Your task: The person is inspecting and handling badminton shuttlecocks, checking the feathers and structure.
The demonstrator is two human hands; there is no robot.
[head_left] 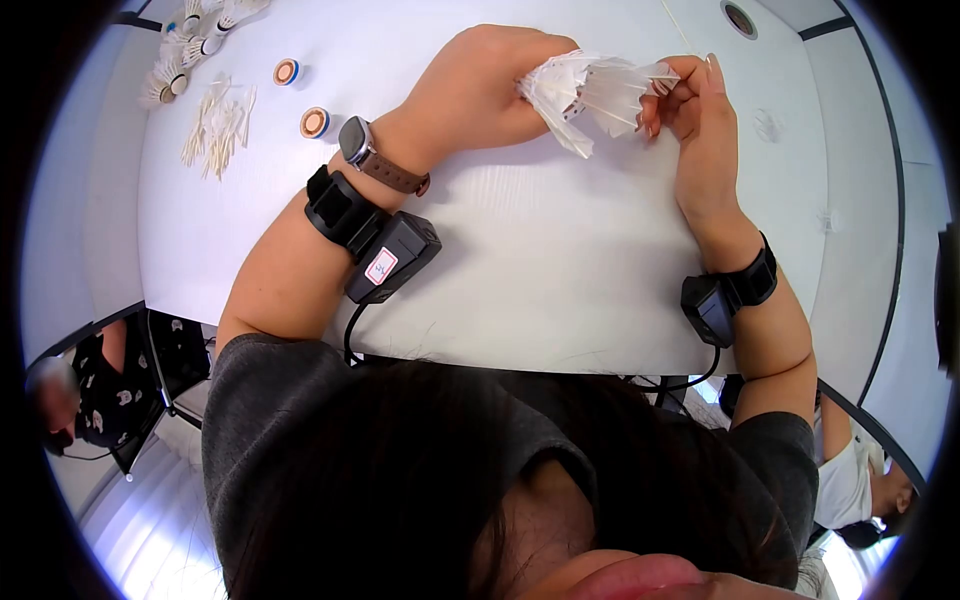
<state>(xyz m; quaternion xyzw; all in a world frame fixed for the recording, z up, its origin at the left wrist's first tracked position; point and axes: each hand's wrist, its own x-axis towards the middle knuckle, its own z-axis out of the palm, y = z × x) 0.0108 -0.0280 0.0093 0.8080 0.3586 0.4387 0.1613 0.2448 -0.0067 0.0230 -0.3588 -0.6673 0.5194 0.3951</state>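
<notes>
A white feather shuttlecock [565, 92] is in my left hand [497, 88], whose fingers are closed round its left end and hide it. Its feathers spread toward the right and look ragged. At the feathers' right side, my right hand [703, 118] has its fingers bent, with thumb and fingertips pinched at the feather tips. Both hands are close over the white table [560, 250].
Two small round corks with blue edges, a nearer one [314, 122] and a farther one [286, 71], lie left of my left hand. Beyond them are a pile of pale feather stems [220, 130] and several shuttlecocks [185, 55]. A round cable hole [738, 19] is at the back right. Other people sit on both sides.
</notes>
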